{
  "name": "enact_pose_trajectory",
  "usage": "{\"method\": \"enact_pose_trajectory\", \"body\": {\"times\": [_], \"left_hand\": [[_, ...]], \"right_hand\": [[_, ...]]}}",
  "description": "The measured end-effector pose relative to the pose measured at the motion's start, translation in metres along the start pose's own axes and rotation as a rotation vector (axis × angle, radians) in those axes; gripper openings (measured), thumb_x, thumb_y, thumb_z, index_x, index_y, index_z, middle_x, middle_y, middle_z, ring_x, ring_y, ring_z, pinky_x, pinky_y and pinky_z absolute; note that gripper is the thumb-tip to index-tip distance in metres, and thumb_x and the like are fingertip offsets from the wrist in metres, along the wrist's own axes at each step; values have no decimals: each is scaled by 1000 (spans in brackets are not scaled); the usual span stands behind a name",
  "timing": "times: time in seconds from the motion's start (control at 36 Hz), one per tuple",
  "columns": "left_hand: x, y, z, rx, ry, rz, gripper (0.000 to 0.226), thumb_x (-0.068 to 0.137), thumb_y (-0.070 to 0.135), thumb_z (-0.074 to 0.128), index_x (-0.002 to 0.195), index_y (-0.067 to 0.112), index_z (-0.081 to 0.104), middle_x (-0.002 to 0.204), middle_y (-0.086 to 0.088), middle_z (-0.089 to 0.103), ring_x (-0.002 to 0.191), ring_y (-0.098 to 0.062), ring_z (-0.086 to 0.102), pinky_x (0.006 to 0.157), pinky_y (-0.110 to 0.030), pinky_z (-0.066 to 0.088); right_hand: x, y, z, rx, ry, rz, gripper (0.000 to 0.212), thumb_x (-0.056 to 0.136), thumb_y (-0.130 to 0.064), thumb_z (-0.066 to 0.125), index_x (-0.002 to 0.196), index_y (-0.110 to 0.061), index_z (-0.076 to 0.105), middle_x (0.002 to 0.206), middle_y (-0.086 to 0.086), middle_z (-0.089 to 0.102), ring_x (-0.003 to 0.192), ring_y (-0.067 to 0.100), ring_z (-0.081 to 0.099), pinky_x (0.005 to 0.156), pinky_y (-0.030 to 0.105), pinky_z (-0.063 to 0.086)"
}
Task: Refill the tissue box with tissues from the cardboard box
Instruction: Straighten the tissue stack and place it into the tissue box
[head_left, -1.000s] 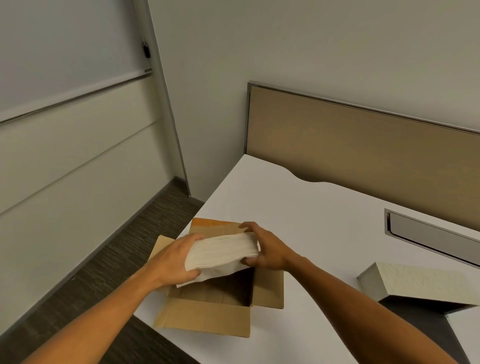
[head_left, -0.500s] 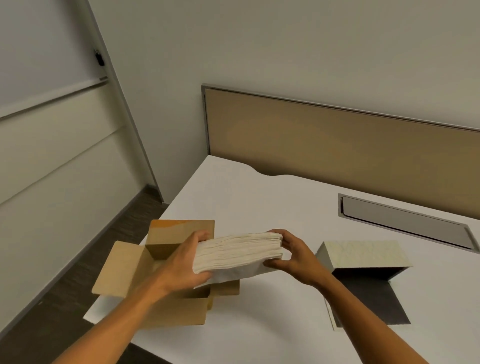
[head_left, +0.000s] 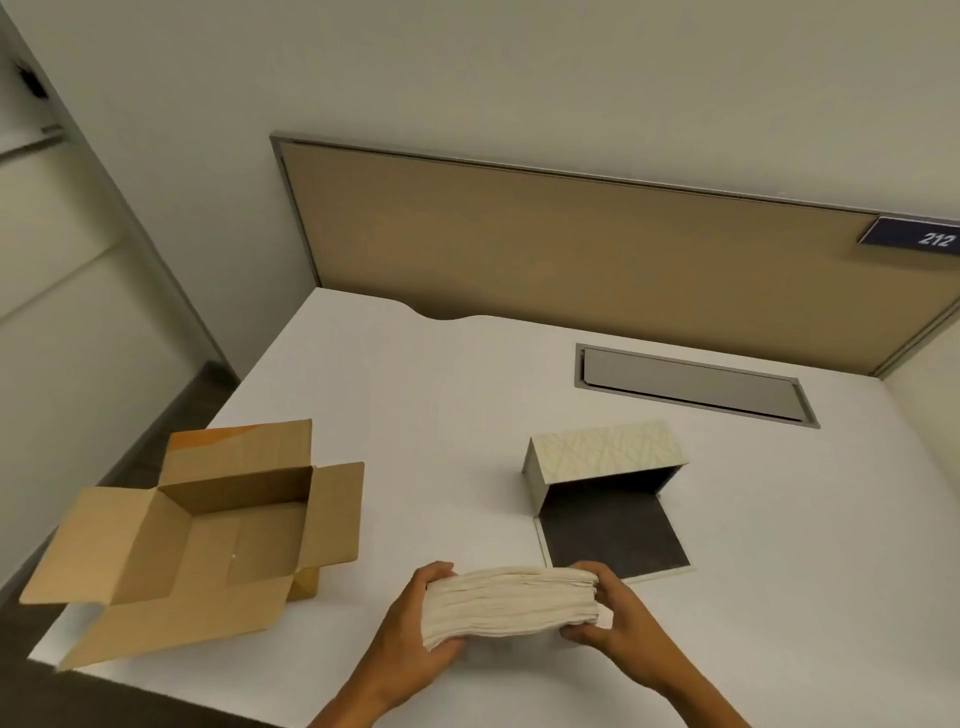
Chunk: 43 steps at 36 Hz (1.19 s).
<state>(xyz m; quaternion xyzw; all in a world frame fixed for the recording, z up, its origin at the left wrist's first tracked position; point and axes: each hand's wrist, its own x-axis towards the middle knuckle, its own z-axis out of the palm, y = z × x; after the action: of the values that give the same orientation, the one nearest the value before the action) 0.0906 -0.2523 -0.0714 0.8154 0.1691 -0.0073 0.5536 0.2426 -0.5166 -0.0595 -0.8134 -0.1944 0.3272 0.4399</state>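
A thick stack of white tissues (head_left: 511, 603) sits between my two hands just above the white desk (head_left: 467, 395), near its front edge. My left hand (head_left: 415, 634) grips the stack's left end and my right hand (head_left: 618, 618) grips its right end. The brown cardboard box (head_left: 208, 525) stands open at the desk's left corner, flaps spread, its inside bare. The pale patterned tissue box (head_left: 602, 457) lies on its side behind my right hand, its dark interior facing me and its flap (head_left: 613, 535) folded flat on the desk.
A tan partition panel (head_left: 571, 249) with a "212" label (head_left: 914, 236) runs along the desk's back. A grey cable hatch (head_left: 691, 384) is set into the desk behind the tissue box. Dark floor (head_left: 31, 696) and a wall lie to the left.
Both hands have carried the tissue stack out of the cardboard box and rightward, down to the desk's front in front of the tissue box. The view has swung right.
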Motion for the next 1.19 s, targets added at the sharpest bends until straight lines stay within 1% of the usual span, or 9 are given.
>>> {"method": "enact_pose_trajectory", "body": {"times": [0.08, 0.19, 0.42, 0.56, 0.69, 0.81, 0.92, 1.0, 1.19], "left_hand": [[-7, -13, 24, 38, -50, -30, 77, 67, 39, 81, 127, 52, 34, 122, 21, 53, 112, 2, 52, 84, -13, 50], [-8, -23, 43, 69, -69, -46, 75, 68, 37, 80, 127, 52, 34, 123, 20, 53, 112, 1, 53, 86, -14, 50], [-14, -30, 69, 5, 3, -84, 84, 64, 40, 84, 131, 45, 32, 125, 15, 52, 113, -1, 54, 87, -14, 50], [-16, -30, 69, 0, -20, -140, 106, 61, 46, 88, 135, 54, 13, 128, 25, 43, 118, 0, 50, 92, -17, 51], [-22, -45, 61, 141, -43, -119, 107, 63, 46, 84, 137, 55, 6, 135, 27, 30, 125, 16, 28, 104, -17, 33], [-18, -52, 61, 236, -66, -89, 101, 68, 53, 80, 143, 45, 12, 146, 11, 26, 138, -7, 22, 117, -41, 27], [-12, -46, 71, 192, 18, -103, 101, 65, 51, 81, 132, 58, 5, 138, 15, 22, 132, -6, 20, 115, -37, 25], [-9, -46, 76, 120, 57, -181, 105, 64, 42, 86, 142, 35, 15, 141, 7, 27, 137, -18, 25, 114, -50, 32], [-8, -43, 75, 125, 54, -103, 88, 58, 45, 87, 117, 63, 24, 121, 25, 34, 120, -2, 39, 102, -31, 44]], "right_hand": [[-9, 28, 2, -13, -24, 42, 57, 77, -36, 84, 121, -52, 50, 123, -27, 65, 118, -2, 58, 104, 25, 47], [-14, 49, 2, -28, -40, 69, 60, 76, -44, 83, 119, -60, 45, 124, -33, 62, 120, -7, 54, 98, 14, 43], [-13, 78, -1, -44, -23, 68, 71, 78, -50, 83, 133, -49, 39, 131, -28, 58, 125, -3, 51, 95, 13, 47], [-10, 87, 0, -44, -36, 26, 81, 76, -47, 86, 138, -49, 33, 136, -24, 50, 132, 9, 46, 109, 28, 47], [-11, 92, 2, -115, -34, -5, 84, 75, -56, 82, 139, -48, 29, 137, -25, 45, 134, 14, 38, 114, 41, 43], [-9, 90, 4, -125, -53, -19, 82, 77, -54, 81, 139, -45, 29, 136, -27, 43, 133, 11, 35, 113, 43, 43], [-7, 85, 7, -122, -46, -26, 77, 80, -45, 80, 137, -55, 29, 134, -35, 42, 134, 7, 31, 114, 44, 38], [-7, 83, 6, -130, -47, -7, 77, 81, -40, 79, 134, -62, 27, 128, -44, 39, 132, 2, 29, 112, 40, 37], [-8, 83, -1, -120, -76, 16, 65, 84, -35, 77, 133, -49, 36, 132, -19, 48, 129, 13, 35, 108, 45, 42]]}}
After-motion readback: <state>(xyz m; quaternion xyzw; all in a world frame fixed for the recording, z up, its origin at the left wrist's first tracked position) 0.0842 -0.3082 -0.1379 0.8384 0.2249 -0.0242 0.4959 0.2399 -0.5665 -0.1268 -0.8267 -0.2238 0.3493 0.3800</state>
